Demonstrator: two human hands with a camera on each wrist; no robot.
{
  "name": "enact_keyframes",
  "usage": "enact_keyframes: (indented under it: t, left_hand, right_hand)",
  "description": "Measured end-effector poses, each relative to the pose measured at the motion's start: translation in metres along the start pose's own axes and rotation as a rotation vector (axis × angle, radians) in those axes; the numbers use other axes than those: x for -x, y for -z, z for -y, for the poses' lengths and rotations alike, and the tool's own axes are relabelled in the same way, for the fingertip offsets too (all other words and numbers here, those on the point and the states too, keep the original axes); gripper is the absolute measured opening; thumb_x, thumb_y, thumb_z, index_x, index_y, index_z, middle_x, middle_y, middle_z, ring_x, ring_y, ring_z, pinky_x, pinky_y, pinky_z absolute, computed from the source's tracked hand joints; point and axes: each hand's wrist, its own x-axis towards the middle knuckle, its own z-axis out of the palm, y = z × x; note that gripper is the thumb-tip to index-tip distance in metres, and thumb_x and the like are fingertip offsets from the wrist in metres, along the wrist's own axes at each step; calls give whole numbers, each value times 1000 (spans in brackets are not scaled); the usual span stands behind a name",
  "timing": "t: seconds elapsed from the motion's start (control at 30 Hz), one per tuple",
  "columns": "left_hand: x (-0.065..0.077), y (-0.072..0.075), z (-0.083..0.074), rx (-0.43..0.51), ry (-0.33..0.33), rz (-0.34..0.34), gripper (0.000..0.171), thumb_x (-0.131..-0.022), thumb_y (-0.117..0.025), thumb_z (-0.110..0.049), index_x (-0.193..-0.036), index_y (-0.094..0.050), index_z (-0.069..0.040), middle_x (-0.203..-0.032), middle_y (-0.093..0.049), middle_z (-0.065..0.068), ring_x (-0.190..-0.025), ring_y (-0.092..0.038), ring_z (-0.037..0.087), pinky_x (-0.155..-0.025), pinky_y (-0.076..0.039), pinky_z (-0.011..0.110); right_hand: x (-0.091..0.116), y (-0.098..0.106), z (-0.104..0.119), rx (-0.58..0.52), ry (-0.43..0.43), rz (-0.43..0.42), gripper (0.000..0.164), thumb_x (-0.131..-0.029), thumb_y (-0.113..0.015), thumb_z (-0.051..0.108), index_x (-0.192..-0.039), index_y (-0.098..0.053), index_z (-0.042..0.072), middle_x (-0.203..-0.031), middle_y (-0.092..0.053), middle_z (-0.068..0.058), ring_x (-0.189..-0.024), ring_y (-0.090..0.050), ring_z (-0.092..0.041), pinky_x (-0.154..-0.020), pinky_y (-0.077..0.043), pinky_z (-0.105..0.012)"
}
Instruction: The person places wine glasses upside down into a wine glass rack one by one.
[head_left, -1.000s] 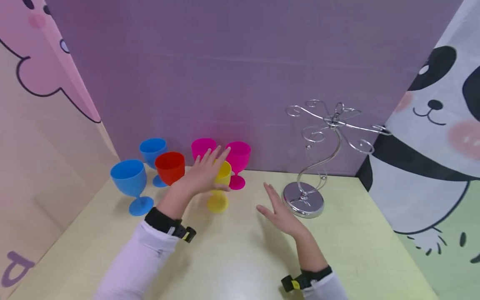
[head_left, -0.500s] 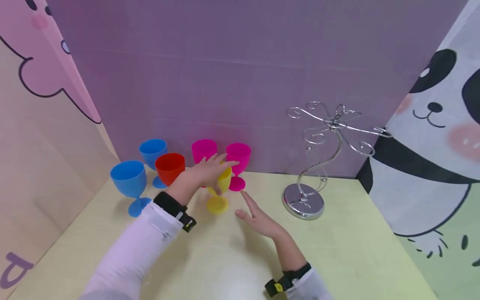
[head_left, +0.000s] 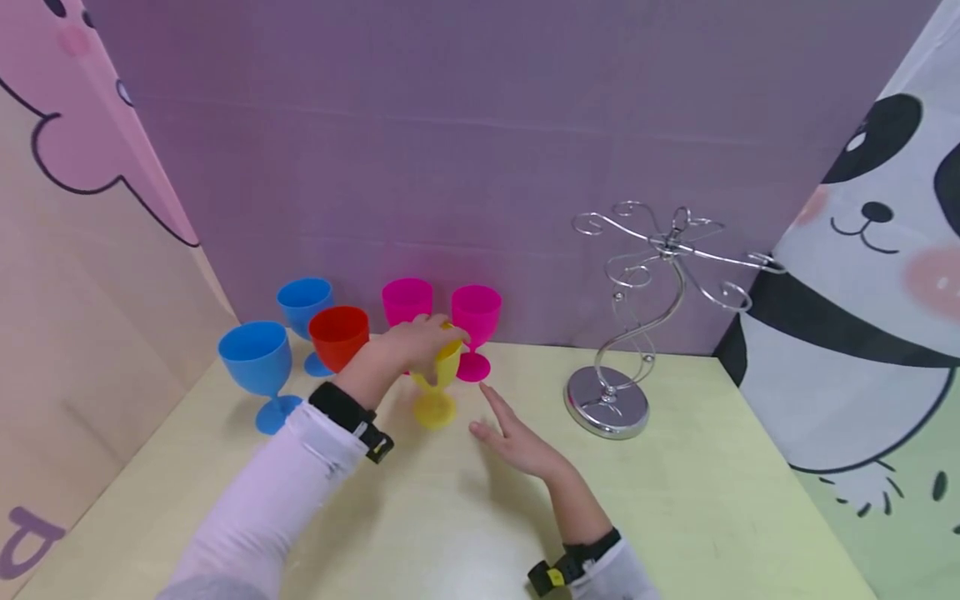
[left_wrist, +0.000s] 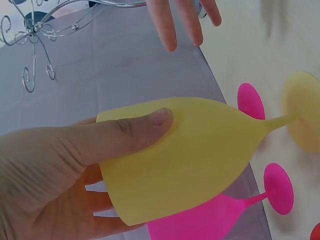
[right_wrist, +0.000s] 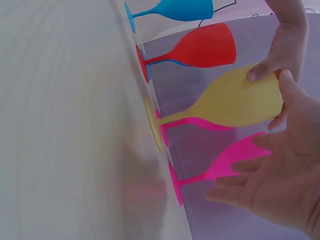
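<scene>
A yellow plastic goblet [head_left: 435, 408] stands upright on the table. My left hand [head_left: 411, 343] grips its bowl from above near the rim; in the left wrist view the thumb [left_wrist: 145, 129] presses one side and the fingers lie behind the bowl. To the right of the goblet my right hand [head_left: 523, 447] hovers with fingers straight, apart from everything in the head view. Two pink goblets stand just behind, one [head_left: 476, 312] to the right and one [head_left: 407, 298] partly covered by my left hand. A red goblet [head_left: 339, 333] is left of my left hand, its foot hidden.
Two blue goblets, a near one [head_left: 257, 362] and a far one [head_left: 306, 304], stand at the left. A chrome stand [head_left: 607, 404] with curled wire arms rises at the right. Behind everything hangs a purple cloth backdrop [head_left: 480, 150], with printed panels at both sides of the table [head_left: 712, 483].
My left hand has come down and its fingers have closed on the yellow goblet's bowl. My right hand has moved left, closer to the goblet, then held still. The goblets have stayed in place.
</scene>
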Motion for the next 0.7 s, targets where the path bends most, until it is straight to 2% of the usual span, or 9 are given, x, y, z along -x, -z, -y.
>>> enact_keyframes:
  t: [0.2, 0.33, 0.53, 0.7]
  left_hand:
    - [2, 1, -1, -65, 10, -38, 78, -74, -84, -22, -142, -45, -29, -149, -36, 12, -135, -36, 33, -91, -54, 47]
    - [4, 2, -2, -69, 14, -90, 78, -73, -84, -28, -141, -46, -28, -146, -39, 12, -131, -40, 33, -90, -55, 47]
    - [7, -3, 0, 0, 34, -217, 80, -73, -83, -36, -142, -44, -25, -142, -41, 15, -126, -45, 34, -85, -56, 48]
    - [10, -12, 1, 96, 66, -326, 82, -74, -81, -43, -142, -41, -22, -140, -43, 17, -124, -48, 35, -83, -56, 52]
  right_hand:
    - [3, 4, 3, 8, -8, -35, 72, -100, -50, 37, -156, -12, 13, -162, -11, -14, -149, -11, -35, -119, -14, -56]
    - [4, 9, 3, -27, -24, -94, 67, -100, -50, 34, -155, -19, 10, -160, -19, -17, -144, -23, -42, -115, -23, -58]
    - [5, 15, 2, -80, -36, -175, 55, -101, -51, 30, -148, -34, 7, -147, -41, -21, -131, -45, -42, -106, -40, -56]
    - [5, 17, 2, -152, -45, -178, 52, -102, -48, 28, -147, -35, 6, -142, -46, -24, -124, -51, -44, -103, -44, -54]
